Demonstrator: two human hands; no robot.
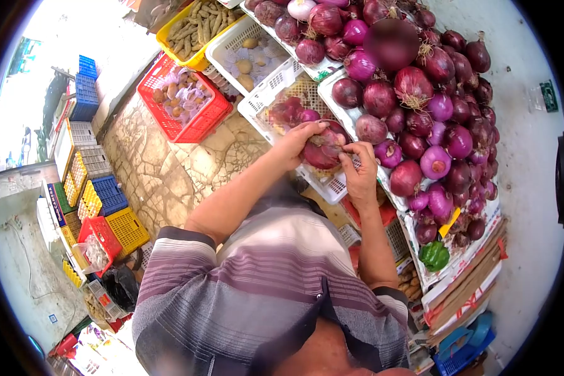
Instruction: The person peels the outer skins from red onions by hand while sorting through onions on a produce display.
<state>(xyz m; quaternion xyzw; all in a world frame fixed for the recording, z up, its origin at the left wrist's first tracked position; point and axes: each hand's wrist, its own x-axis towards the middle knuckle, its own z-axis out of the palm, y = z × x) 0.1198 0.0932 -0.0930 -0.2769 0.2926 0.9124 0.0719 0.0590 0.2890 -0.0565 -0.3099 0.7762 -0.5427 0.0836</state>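
Note:
My left hand (294, 145) is wrapped round a large red onion (321, 152) held in front of my body. The onion's dry root end faces up, and its skin looks papery. On its right side, the thumb and fingers of my right hand (360, 172) pinch at the onion's edge; whether loose skin is between them is too small to tell. Under the onion is a white crate (255, 114) with a few red onions and skins in it. A large pile of red onions (413, 144) lies just beyond my right hand.
A red basket (197, 130) holds netted round produce. Behind it stand a yellow crate (200, 61) of knobbly roots and a white crate (218, 55) of potato-like produce. A green pepper (433, 255) sits by the onion pile. Stacked crates (126, 229) stand along the left.

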